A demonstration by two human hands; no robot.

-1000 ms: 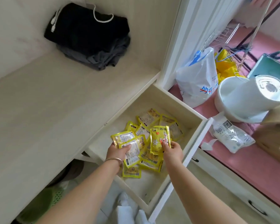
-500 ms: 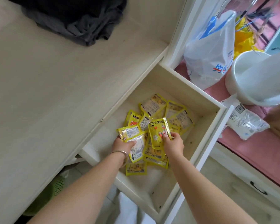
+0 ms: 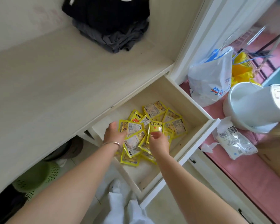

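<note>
We look down into an open drawer [image 3: 192, 109] pulled out from under a pale shelf [image 3: 55, 88], and the yellow sachets [image 3: 174, 125] lie loose on its floor, overlapping in a heap toward the middle and back. The left hand [image 3: 114, 135], with a bracelet [image 3: 111, 145] at the wrist, sits at the left edge of the heap. It grips a pair of sachets [image 3: 132, 127] fanned out under its thumb, though we cannot quite see how the fingers curl beneath them, since the packets hide that side. The right hand [image 3: 158, 143] pinches a single sachet [image 3: 155, 127] by its lower edge, its fingers [image 3: 153, 135] closed lightly on the foil so that the packet stands up with its printed face toward us. We judge that this is sorting or gathering. Each hand holds its packets by an edge so that the labels stay readable, and both hands work low inside the drawer so that nothing spills over the front. Folded dark clothes [image 3: 110, 25] rest at the back of the shelf, well apart from the work.
</note>
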